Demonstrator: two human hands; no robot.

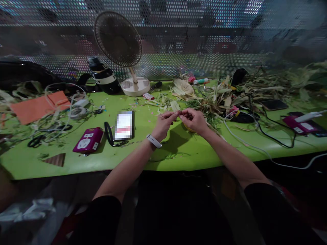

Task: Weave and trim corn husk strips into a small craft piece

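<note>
While 2 hands meet over green table, left hand and right hand pinch husk strip (pale).

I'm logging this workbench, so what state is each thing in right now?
left hand: pinched shut on the pale husk strip
right hand: pinched shut on the same strip
pale husk strip: held between both hands above the table
fan: upright, tilted back; running or not, cannot tell
phone: flat, screen lit
dark phone: flat, screen dark
scissors: lying closed
husks: loose heap

Both hands pinching a husk strip, green table, fan
</note>
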